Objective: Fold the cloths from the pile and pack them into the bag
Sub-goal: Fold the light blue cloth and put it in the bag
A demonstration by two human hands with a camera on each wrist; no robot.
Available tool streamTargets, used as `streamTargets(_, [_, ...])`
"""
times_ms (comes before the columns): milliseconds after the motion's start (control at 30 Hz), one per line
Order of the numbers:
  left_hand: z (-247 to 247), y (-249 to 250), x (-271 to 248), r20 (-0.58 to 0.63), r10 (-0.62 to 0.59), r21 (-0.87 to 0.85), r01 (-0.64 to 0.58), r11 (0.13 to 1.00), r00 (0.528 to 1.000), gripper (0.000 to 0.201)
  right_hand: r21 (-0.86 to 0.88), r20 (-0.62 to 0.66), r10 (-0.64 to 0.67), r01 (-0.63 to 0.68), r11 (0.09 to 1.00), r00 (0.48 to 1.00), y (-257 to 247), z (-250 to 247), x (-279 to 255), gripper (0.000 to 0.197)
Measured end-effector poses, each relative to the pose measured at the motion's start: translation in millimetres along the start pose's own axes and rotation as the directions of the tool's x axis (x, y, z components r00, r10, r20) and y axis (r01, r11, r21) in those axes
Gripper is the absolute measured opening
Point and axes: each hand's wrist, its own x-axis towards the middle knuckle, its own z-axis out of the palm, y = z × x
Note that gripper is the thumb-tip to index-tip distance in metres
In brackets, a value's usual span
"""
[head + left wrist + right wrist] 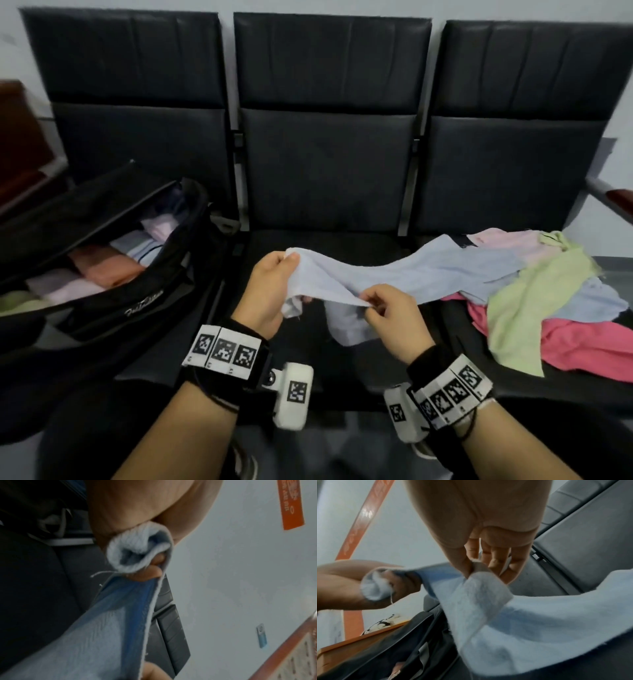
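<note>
On the left seat a black bag (102,274) is lying open, holding folded cloths (113,263) in peach, pink, pale blue and green, with white script on its front too blurred to read. Over the middle seat (325,192) the left hand (270,291) is bunching one end of a light blue cloth (394,274), its grip clamped on the fabric, while the right hand (390,315) is pinching the lower edge between thumb and forefinger. The cloth is trailing rightward onto the pile (548,291) of green, pink and blue cloths on the right seat.
</note>
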Motion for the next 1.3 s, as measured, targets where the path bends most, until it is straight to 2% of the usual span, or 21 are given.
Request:
streamTargets(200, [-55,-23,1,-0.069,-0.054,0.004,0.054,0.999,0.996,0.023,-0.091,-0.015,0.020,-0.021,0.996,1.000,10,17,-6,0.022])
streamTargets(267, [-64,-28,4,-0.105,-0.087,0.023,0.090,0.996,0.991,0.021,-0.033,-0.037,0.033,-0.034,0.999,0.999,3,18,-2,0.024])
streamTargets(333, [-70,-34,7,-0.190,-0.095,0.110,0.117,0.987,0.977,0.017,0.065,-0.049,0.021,-0.018,0.998,0.999,-9,16,1,0.029])
streamTargets(400, [-69,-39,8,-0.279,-0.007,0.245,0.078,0.966,0.960,0.028,0.119,-0.050,-0.035,0.041,0.992,0.998,-24,15,4,0.035])
streamTargets(433, [-65,-39,5,-0.266,0.057,0.284,0.021,0.959,0.962,0.035,0.119,-0.046,-0.080,0.085,0.989,0.996,-32,15,5,0.037])
streamTargets(467, [-58,-36,1,-0.190,0.121,0.313,-0.057,0.948,0.974,0.038,0.105,-0.034,-0.135,0.138,0.985,0.990,-40,15,6,0.037])
streamTargets(533, [-43,-31,-10,0.097,0.204,0.388,-0.226,0.894,0.974,0.040,0.084,0.016,-0.233,0.231,0.969,0.972,-54,19,8,0.034])
streamTargets(600, [-29,-28,-20,0.336,0.228,0.427,-0.364,0.828,0.914,0.038,0.108,0.052,-0.264,0.257,0.960,0.963,-67,22,9,0.032])
streamTargets(633, [-23,-27,-23,0.380,0.254,0.451,-0.418,0.788,0.889,0.035,0.127,0.051,-0.268,0.260,0.957,0.962,-72,22,10,0.031])
streamTargets(700, [-19,-27,-24,0.360,0.331,0.519,-0.482,0.706,0.872,0.025,0.152,0.030,-0.274,0.266,0.952,0.961,-76,23,9,0.035])
streamTargets(767, [-21,-31,-22,0.307,0.374,0.550,-0.484,0.680,0.875,0.014,0.171,0.022,-0.256,0.249,0.953,0.966,-72,24,7,0.040])
streamTargets(867, [-26,-37,-23,0.210,0.387,0.480,-0.439,0.760,0.898,0.006,0.265,0.082,-0.136,0.110,0.958,0.987,-62,30,0,0.037])
streamTargets(967, [-31,-39,-23,0.124,0.363,0.458,-0.378,0.805,0.923,0.009,0.185,0.139,-0.105,0.079,0.980,0.985,-50,36,-5,0.009])
streamTargets(1133, [-38,-36,-27,0.164,0.333,0.505,-0.369,0.780,0.928,0.010,0.194,0.140,-0.126,0.097,0.976,0.982,-48,36,0,0.014])
streamTargets(1300, [-36,-25,-37,0.255,0.389,0.582,-0.461,0.670,0.886,0.013,0.148,0.155,-0.220,0.198,0.969,0.963,-57,36,-1,0.016])
